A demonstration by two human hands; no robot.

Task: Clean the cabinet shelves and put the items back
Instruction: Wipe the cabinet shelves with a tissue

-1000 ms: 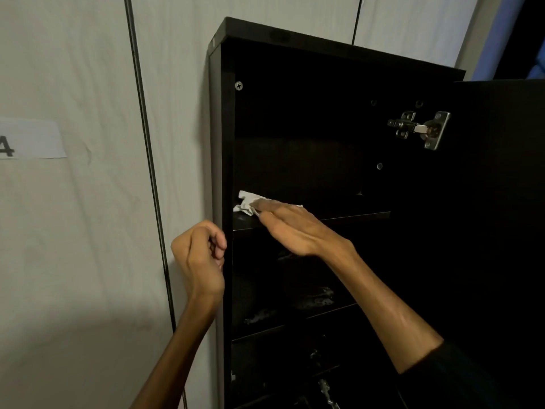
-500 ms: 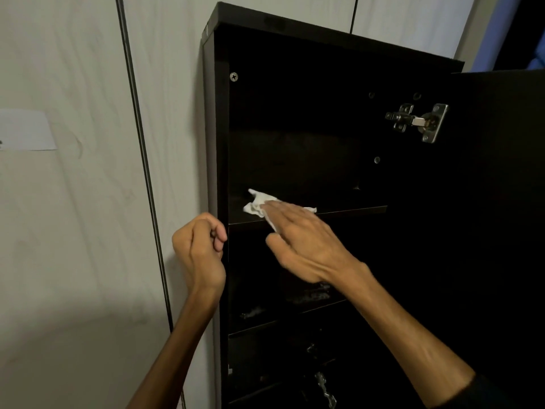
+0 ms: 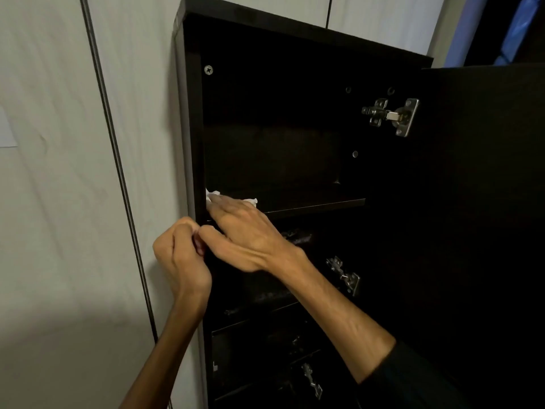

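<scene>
Against a pale wall, the black cabinet stands open; its lower shelves hold dim, unreadable shapes. The right hand presses flat fingers on a white cloth at the upper shelf's left end. The left hand is fisted, seemingly empty.

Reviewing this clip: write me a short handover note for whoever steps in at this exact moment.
Right hand: fingers flat, pressing the crumpled white cloth onto the top shelf of the tall black cabinet, at its left end.
Left hand: loosely curled by the cabinet's front left edge; whether it holds anything is unclear.
Done: the top shelf holds only the cloth, wiping under way.
Left: finish this shelf. Lower shelves hold dim, unidentifiable items; their state is unclear.
</scene>
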